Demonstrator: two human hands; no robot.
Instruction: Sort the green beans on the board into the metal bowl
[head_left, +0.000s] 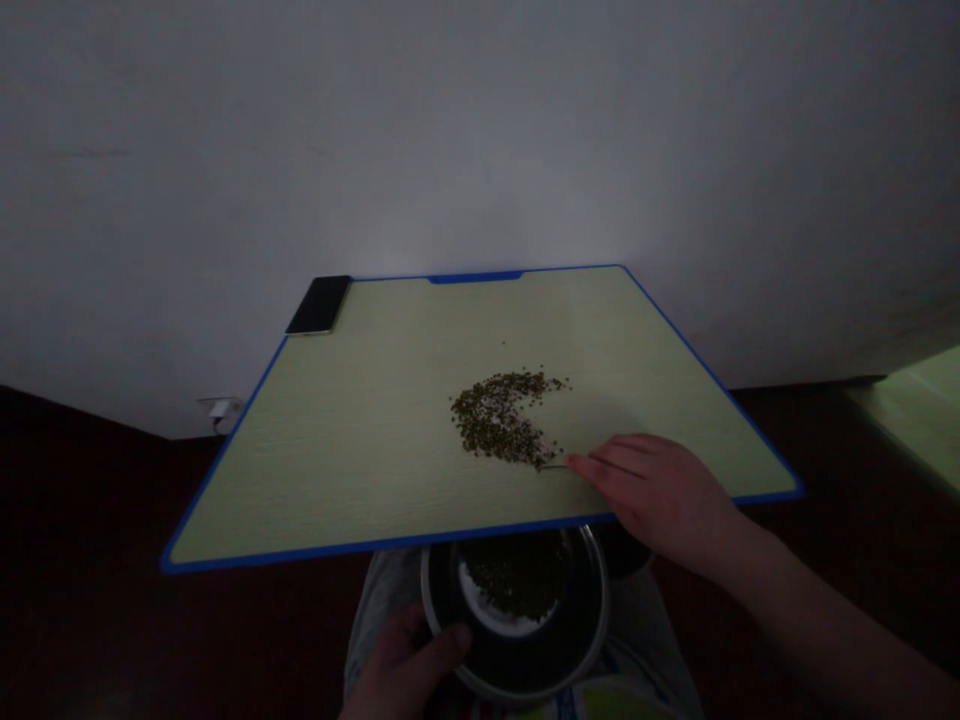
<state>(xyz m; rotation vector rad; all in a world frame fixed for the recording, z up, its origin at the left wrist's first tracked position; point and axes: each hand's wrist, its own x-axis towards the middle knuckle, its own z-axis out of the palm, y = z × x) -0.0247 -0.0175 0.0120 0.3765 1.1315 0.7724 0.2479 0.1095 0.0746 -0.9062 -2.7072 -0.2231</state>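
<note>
A loose patch of small greenish-brown beans or seeds (487,415) lies spread over the pale tabletop (337,430), curved around a gap on its right side. At the patch's lower right, my right hand (649,485) rests low over the table with its fingers pinched together. A thin, light sliver (553,466) shows at the fingertips; its kind is unclear. Below the table's front edge, my left hand (416,650) grips the rim of a metal bowl (517,675), thumb over the rim. More of the same seeds (525,585) fill the bowl's bottom; the tabletop covers its far side.
A dark phone (319,305) lies at the table's back left corner. Blue trim (375,546) runs along the table's edges. Behind stands a plain wall (480,140), with a white plug (221,410) in a socket low at left. My legs are under the bowl.
</note>
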